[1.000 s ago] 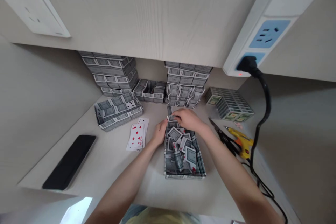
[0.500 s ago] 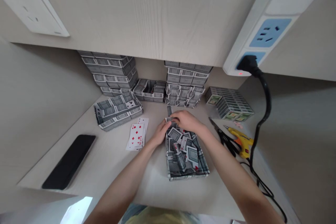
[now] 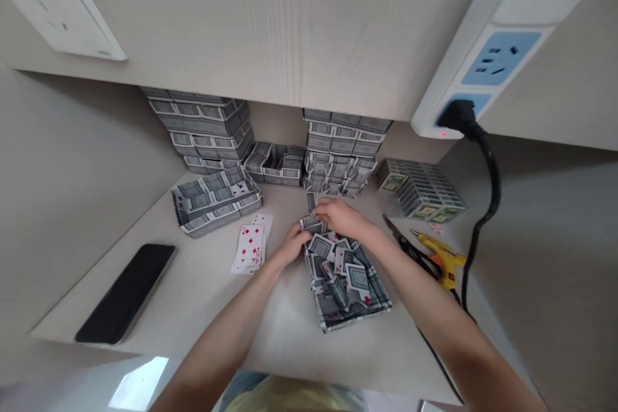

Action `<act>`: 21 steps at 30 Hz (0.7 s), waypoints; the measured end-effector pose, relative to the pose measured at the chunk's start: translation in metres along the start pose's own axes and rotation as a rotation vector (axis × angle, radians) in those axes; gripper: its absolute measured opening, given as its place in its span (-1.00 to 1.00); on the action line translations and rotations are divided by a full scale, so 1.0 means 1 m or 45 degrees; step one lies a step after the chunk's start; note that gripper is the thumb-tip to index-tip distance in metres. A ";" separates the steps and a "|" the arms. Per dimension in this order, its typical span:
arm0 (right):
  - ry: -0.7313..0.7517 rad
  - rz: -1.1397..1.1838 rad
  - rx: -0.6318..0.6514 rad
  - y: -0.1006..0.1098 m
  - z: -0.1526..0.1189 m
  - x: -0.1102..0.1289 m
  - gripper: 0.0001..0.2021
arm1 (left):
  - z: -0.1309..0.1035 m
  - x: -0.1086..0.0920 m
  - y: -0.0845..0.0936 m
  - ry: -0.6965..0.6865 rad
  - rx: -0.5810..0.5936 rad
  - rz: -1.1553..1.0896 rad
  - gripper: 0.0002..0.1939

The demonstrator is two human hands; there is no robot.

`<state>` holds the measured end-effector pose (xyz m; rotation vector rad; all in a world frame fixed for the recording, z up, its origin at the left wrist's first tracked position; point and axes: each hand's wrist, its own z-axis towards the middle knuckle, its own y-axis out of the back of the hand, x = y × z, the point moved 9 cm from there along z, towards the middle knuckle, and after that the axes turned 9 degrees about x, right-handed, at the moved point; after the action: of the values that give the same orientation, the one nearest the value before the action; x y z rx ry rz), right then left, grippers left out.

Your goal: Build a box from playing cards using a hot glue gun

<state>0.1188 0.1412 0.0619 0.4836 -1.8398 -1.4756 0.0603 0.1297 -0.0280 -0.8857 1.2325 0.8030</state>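
Note:
A long open box made of folded playing cards (image 3: pixel 355 320) lies on the desk before me, with loose playing cards (image 3: pixel 357 278) heaped inside. My left hand (image 3: pixel 293 243) is closed round the left wall at its far corner, thumb over the rim. At the far end, my right hand (image 3: pixel 338 215) has its fingers bent down onto the rim in a pinch; the fingertips are partly hidden. Just beyond that end lies a narrow grey card piece (image 3: pixel 312 202). Left of the box rest several face-up cards (image 3: pixel 250 248), a five of diamonds on top.
Another open card box (image 3: pixel 217 219) sits at the left. Stacked card boxes (image 3: pixel 203 122) stand along the back. Card decks (image 3: pixel 429 187), scissors (image 3: pixel 415 251) and a yellow glue gun (image 3: pixel 447 261) are at the right. A phone (image 3: pixel 126 293) lies left; a black cable (image 3: pixel 492 187) hangs right.
The box has turned slightly, its near end swinging right. My left hand has moved a little with its corner, and both hands stay at the far end. The cable at the right has shifted.

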 end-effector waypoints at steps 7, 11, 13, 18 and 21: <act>-0.054 0.033 -0.035 0.001 -0.006 -0.001 -0.76 | 0.001 -0.005 -0.002 0.002 0.030 0.056 -0.76; -0.079 0.025 -0.063 0.003 -0.009 -0.004 -0.77 | 0.001 -0.006 0.001 -0.032 -0.002 0.102 -0.74; -0.061 -0.031 -0.063 0.003 -0.009 -0.001 -0.79 | 0.000 -0.005 0.003 -0.039 -0.033 0.115 -0.67; -0.122 -0.150 0.012 -0.005 -0.009 -0.002 -0.74 | -0.001 -0.005 0.004 -0.053 -0.063 0.089 -0.66; -0.165 -0.102 0.018 -0.009 -0.012 -0.004 -0.69 | 0.001 -0.004 0.003 -0.033 -0.074 0.088 -0.58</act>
<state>0.1290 0.1337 0.0530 0.4840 -1.9527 -1.5808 0.0576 0.1315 -0.0246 -0.8808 1.2274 0.9072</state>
